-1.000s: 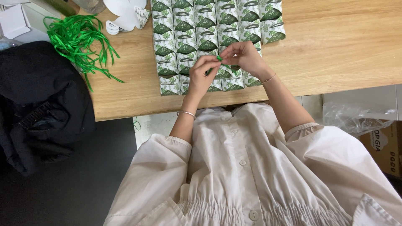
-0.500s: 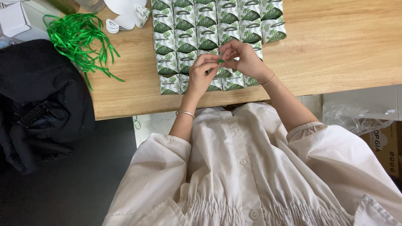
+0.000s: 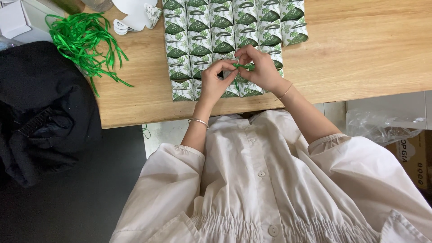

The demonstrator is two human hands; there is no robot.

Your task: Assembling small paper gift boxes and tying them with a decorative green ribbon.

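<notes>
Several small white boxes with green leaf print (image 3: 211, 33) stand in rows on the wooden table (image 3: 360, 49). My left hand (image 3: 213, 83) and my right hand (image 3: 258, 67) meet over a box in the front row. Both pinch a thin green ribbon (image 3: 243, 66) between thumb and fingers just above that box. The box under my hands is mostly hidden.
A loose pile of green ribbons (image 3: 83, 40) lies at the table's left end. White flat paper pieces (image 3: 132, 13) sit at the back left. A black bag (image 3: 42, 112) rests left of the table. A clear plastic bag (image 3: 382, 126) and a cardboard box (image 3: 416, 155) stand at the right.
My hands have drawn closer together over the front-row box, working the green ribbon between the fingertips. Nothing else has moved.
</notes>
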